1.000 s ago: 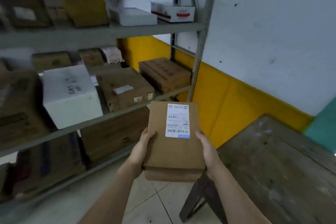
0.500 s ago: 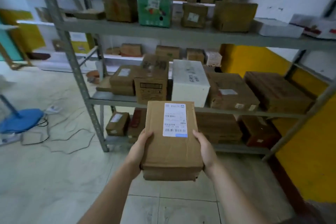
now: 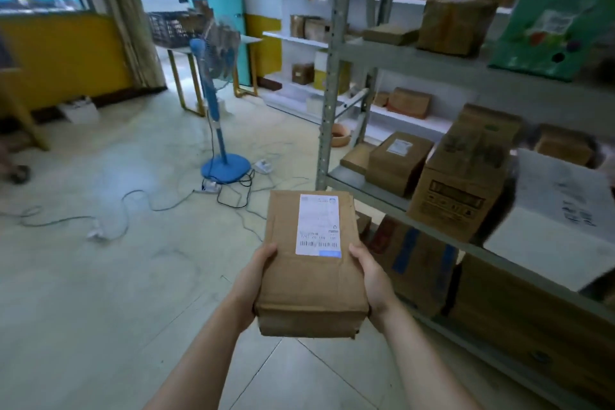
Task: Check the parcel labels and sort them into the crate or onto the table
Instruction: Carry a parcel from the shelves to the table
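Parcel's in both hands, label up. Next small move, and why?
Probably carry it toward the dark crate on the far table: both hands, left hand and right hand, hold the parcel, its label faces up.

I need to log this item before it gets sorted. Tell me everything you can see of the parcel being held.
The parcel is a flat, oblong package wrapped in creased brown paper or card, held roughly level in front of the person, above the tiled floor. A white label with a barcode and a blue strip lies on its top face, towards the far end; its print is too blurred to read. The left hand and right hand grip its long sides. Nothing else touches it.
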`<act>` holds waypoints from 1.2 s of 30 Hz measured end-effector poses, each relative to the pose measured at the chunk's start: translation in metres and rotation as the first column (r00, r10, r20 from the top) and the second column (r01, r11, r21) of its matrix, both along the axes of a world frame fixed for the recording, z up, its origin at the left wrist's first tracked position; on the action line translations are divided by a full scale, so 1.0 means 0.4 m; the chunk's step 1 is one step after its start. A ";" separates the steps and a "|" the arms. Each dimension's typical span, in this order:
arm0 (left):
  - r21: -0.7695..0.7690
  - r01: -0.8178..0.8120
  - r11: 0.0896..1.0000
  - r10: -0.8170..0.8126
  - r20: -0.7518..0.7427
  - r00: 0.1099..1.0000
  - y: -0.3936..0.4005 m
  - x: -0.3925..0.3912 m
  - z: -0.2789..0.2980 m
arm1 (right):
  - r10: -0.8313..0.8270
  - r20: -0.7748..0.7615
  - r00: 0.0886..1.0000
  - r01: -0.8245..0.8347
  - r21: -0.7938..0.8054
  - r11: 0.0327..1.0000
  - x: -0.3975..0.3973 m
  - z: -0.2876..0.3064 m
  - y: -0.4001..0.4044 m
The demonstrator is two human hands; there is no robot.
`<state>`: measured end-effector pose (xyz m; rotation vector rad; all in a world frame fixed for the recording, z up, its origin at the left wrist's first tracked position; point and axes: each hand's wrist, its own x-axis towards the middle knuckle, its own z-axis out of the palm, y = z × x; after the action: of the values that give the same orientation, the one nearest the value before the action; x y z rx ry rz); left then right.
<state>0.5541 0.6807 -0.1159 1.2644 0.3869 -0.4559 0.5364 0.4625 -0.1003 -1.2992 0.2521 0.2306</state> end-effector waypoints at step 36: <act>0.014 -0.154 0.988 0.153 0.029 0.988 0.545 1.162 -0.007 | 0.144 -0.023 0.989 -0.144 -0.019 0.989 1.235 -0.046 0.535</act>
<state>1.0187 0.8985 -0.1189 1.2454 0.4619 -0.3046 1.0304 0.6763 -0.1189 -1.3370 0.1790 0.3658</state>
